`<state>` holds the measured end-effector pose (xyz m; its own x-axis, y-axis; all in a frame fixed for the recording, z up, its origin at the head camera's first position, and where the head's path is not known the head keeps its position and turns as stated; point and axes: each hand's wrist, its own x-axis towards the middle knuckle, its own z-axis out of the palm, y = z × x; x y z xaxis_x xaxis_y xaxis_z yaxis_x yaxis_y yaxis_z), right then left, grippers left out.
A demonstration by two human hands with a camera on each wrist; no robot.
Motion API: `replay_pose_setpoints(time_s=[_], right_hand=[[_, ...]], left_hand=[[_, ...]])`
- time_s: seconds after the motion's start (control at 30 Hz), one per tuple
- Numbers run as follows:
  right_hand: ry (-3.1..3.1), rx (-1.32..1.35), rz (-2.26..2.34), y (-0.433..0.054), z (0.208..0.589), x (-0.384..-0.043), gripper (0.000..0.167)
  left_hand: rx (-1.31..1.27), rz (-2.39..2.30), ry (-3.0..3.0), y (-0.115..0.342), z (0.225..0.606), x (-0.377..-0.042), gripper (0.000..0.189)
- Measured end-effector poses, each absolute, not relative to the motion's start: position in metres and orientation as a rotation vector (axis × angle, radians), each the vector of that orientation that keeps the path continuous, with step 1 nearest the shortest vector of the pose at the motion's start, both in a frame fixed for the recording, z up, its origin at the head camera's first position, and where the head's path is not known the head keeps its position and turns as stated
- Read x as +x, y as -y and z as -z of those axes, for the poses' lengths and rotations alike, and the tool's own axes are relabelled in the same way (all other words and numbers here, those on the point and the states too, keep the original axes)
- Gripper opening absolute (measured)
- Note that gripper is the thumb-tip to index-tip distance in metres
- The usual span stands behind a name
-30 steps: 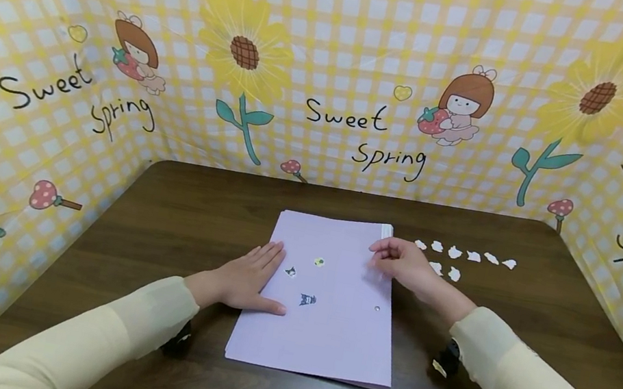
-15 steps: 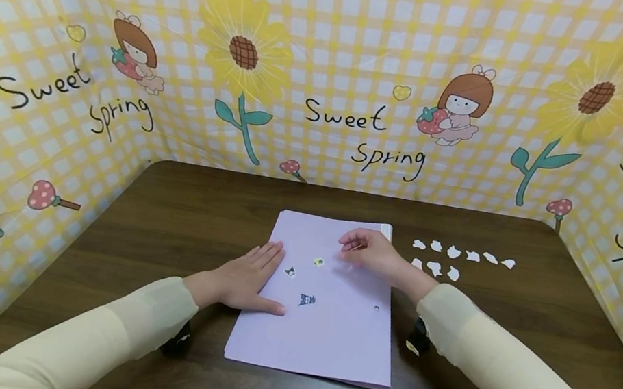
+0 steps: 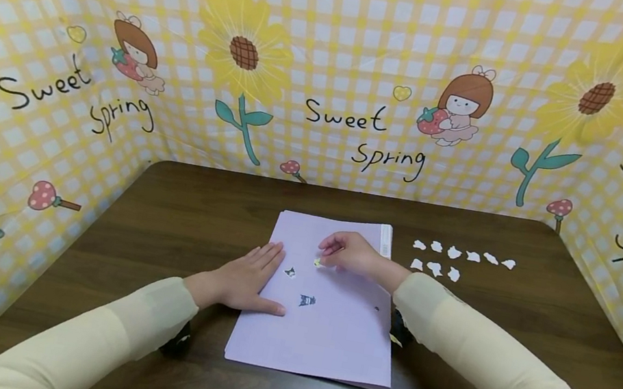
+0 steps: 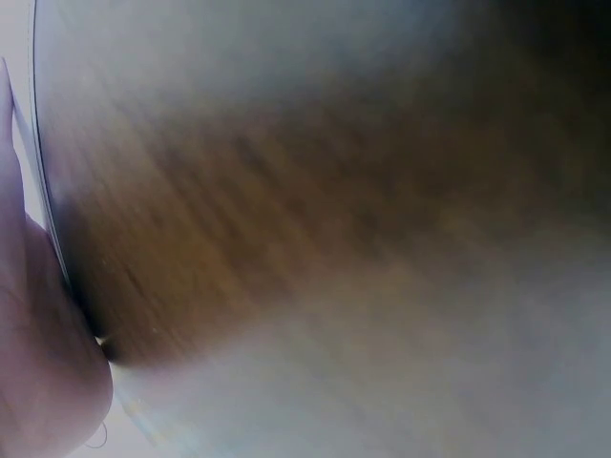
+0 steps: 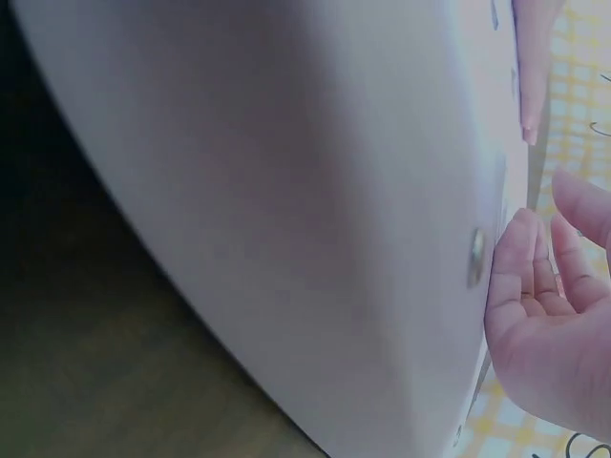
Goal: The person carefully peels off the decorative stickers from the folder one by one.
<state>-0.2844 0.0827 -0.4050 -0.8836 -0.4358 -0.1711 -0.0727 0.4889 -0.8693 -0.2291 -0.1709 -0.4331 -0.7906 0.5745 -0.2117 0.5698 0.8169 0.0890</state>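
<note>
A lilac document folder (image 3: pixel 316 345) with a snap button (image 3: pixel 377 309) lies on the table. My left hand (image 3: pixel 247 277) rests flat on its left edge, thumb spread. On the folder show a small dark-and-white cartoon sticker (image 3: pixel 289 272), a grey-blue one (image 3: pixel 307 301) and a yellow-green one (image 3: pixel 317 262). Over the yellow-green sticker is my right hand (image 3: pixel 354 254), its fingers curled and partly hiding that sticker. Whether they pinch anything is unclear. The right wrist view shows the right hand (image 5: pixel 554 324) with bent fingers close to the folder's surface.
Right of the folder, several small white cut-out pieces (image 3: pixel 454 252) lie in two rows on the dark wooden table (image 3: pixel 191 201). A yellow checked cloth (image 3: pixel 336 53) with flowers surrounds the table's back and sides. The left wrist view is mostly blurred wood.
My right hand has moved left across the folder, from its right edge to the yellow-green sticker. The white pieces it partly covered now show. My left hand stays in place.
</note>
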Motion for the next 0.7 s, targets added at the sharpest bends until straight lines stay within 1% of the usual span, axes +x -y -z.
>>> replay_pose_setpoints(time_s=[0.37, 0.7], right_hand=[[-2.398, -0.473, 1.196, -0.0800, 0.4055, -0.2883, 0.021], [-2.375, -0.451, 1.165, -0.0786, 0.4024, -0.2895, 0.021]], left_hand=[[0.905, -0.019, -2.764, 0.1702, 0.4300, -0.2282, 0.118], [0.903, -0.008, -2.766, 0.1704, 0.4304, -0.2281, 0.119]])
